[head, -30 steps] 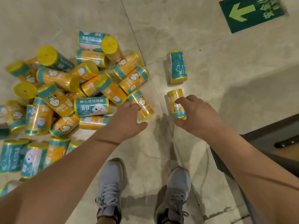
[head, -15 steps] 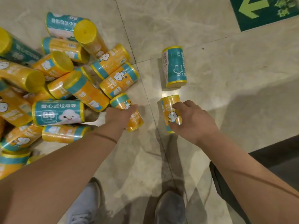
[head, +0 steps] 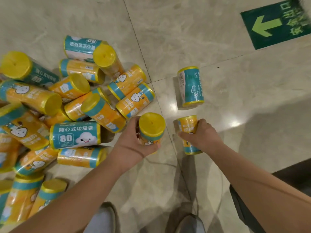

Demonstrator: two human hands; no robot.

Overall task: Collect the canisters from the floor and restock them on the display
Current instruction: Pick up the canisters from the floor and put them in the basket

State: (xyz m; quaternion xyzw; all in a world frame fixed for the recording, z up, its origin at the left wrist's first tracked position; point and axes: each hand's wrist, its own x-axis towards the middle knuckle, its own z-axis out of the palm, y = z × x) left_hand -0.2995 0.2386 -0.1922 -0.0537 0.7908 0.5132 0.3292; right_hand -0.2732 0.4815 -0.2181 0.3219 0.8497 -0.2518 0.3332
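Head view: both hands full, teal canister next in line

Left hand (head: 134, 145) is wrapped round the left canister (head: 151, 130), fingers behind and thumb in front of its lower half. That canister is tipped up on end, yellow cap facing the camera, long axis close to vertical, and it looks clear of the floor (head: 244, 148).

Right hand (head: 203, 138) grips the right canister (head: 188, 130) from its right side, fingers curled over the middle. This one lies flat, long axis running away from the person, teal band at the near end. Whether it has left the tile I cannot tell.

Just beyond the right hand lies the teal canister (head: 191, 87), alone, on its side, long axis also pointing away from the person with a slight lean. It sits straight ahead of the right hand, which is plainly the nearer one, so I judge that hand should take it once freed.

Left of the left hand is the pile (head: 67, 106), canisters lying at all angles, some stacked. An arrow sign (head: 276, 24) marks the floor far right. No display is in view, so both held canisters have yet to be carried there
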